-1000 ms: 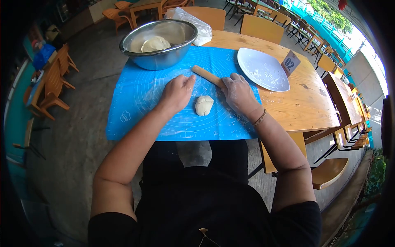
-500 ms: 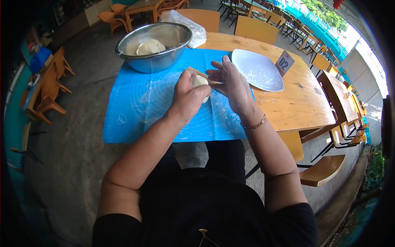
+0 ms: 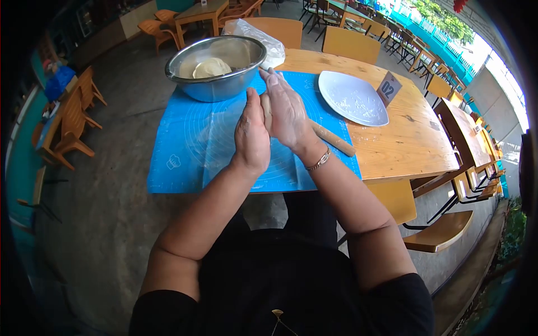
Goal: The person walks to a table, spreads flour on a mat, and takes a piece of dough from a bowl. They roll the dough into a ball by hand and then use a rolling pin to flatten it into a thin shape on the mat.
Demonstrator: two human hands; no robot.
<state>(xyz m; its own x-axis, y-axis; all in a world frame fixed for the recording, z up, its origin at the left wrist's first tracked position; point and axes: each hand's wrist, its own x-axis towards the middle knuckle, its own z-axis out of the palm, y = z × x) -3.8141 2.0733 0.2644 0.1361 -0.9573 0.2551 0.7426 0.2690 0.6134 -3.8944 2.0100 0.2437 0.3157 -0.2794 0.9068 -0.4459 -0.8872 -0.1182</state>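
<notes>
A pale piece of dough (image 3: 267, 111) is pressed between my two palms above the blue silicone mat (image 3: 185, 140). My left hand (image 3: 252, 134) cups it from the left with the fingers together. From the other side my right hand (image 3: 287, 112), dusted with flour, lies flat along it and hides most of it. A wooden rolling pin (image 3: 334, 139) rests on the mat, partly behind my right wrist. Beyond my hands at the back left, a steel bowl (image 3: 216, 89) holds a larger ball of dough (image 3: 212, 68).
A white plate (image 3: 353, 98) scattered with flour stands on the wooden table (image 3: 412, 140) to the right, beside a number sign (image 3: 389, 88) marked 02. Behind the bowl lies a clear plastic bag (image 3: 255, 35). Chairs (image 3: 350, 45) stand at the table's far side.
My right hand has come left against the dough, and my left hand has turned from gripping it to cupping it. The rolling pin shows more now. The view has shifted slightly.
</notes>
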